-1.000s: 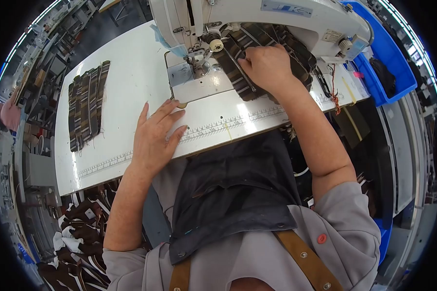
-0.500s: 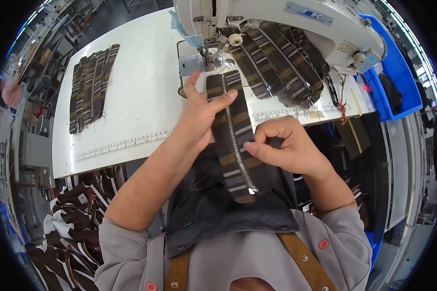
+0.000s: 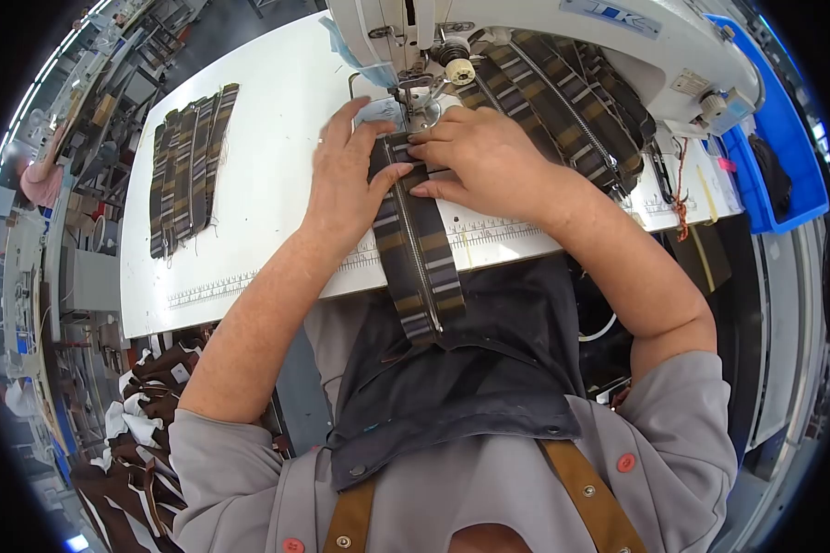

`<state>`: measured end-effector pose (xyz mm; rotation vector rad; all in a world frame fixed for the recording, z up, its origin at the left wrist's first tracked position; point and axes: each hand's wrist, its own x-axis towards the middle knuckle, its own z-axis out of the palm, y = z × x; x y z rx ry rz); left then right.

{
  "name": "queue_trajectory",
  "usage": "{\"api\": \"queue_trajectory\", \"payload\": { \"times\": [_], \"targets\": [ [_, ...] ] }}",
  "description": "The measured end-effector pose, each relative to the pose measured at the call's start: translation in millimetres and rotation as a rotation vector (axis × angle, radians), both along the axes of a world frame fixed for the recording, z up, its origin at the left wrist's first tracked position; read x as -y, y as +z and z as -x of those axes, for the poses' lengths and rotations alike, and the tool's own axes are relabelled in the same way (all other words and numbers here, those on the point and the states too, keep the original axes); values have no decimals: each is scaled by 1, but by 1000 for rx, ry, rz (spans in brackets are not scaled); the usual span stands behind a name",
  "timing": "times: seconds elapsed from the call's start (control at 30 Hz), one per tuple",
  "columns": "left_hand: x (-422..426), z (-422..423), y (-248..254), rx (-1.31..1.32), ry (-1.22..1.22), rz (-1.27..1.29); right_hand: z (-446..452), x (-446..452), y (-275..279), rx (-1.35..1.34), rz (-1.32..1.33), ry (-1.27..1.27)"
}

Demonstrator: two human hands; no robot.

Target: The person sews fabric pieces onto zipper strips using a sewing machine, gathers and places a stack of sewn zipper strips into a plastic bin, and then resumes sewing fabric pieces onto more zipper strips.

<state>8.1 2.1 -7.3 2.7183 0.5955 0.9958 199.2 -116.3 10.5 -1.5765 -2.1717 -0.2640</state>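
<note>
Cloth strip [image 3: 431, 247], dark, striped, w/ metal zip [image 3: 413, 238], lay approx. 12 to 6 o'clock: top end nr. machine [image 3: 650, 55] foot, bottom end past table [image 3: 286, 138] edge, over apron [image 3: 470, 387]. L hand [image 3: 341, 184], at strip's 11 o'clock, was clamped on its top end, thumb on face. R hand [image 3: 489, 157], at 1 o'clock, had fingertips at opp. edge; pinched or merely resting, couldn't tell.

Handling (est.): light, limp, apt to skew; zip stiffer, teeth likely slick. Best hold: both long edges nr. top, on cloth, not teeth.

Obscured: strip's top end, partly under fingers; underside; needle tip, unclear; zip's 6 o'clock end, too small to confirm pull. Pile [image 3: 563, 111] at 1 o'clock part-hidden by machine.
</note>
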Motion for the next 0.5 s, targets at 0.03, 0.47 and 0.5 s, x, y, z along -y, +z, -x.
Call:
{"api": "queue_trajectory", "payload": {
  "times": [0.03,0.47,0.5],
  "targets": [
    [-5,-1,2,-3,1,2,-2,-2,2,26,-1,-7],
    [-40,-17,-3,-212,-84,45,-16,-16,-10,-3,-85,-79],
    [-40,-16,-2,-234,-67,50,-16,-18,-11,-3,-87,-77]
  ]
}}
